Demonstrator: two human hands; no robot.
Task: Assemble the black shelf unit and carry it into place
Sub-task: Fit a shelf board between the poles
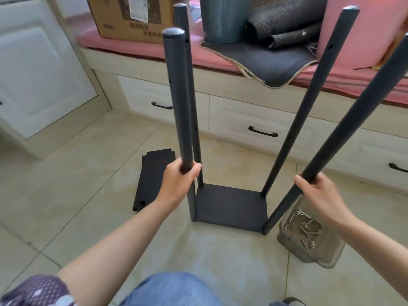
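The black shelf unit stands upright on the tiled floor: one black bottom board (pixel 229 206) with four tall dark poles rising from its corners. My left hand (pixel 180 181) grips the near left pole (pixel 176 102) about a third of the way up. My right hand (pixel 318 191) grips the near right pole (pixel 344 122), which leans out to the right. The two far poles (pixel 309 102) stand free. A second black shelf board (pixel 152 175) lies flat on the floor left of the unit.
A clear plastic tray (pixel 309 237) with several screws and a small wrench sits by the unit's right foot. Behind runs a drawer bench with a pink cushion (pixel 136 45), a cardboard box (pixel 132 16), a grey bin and dark mats. White cabinet doors stand at left.
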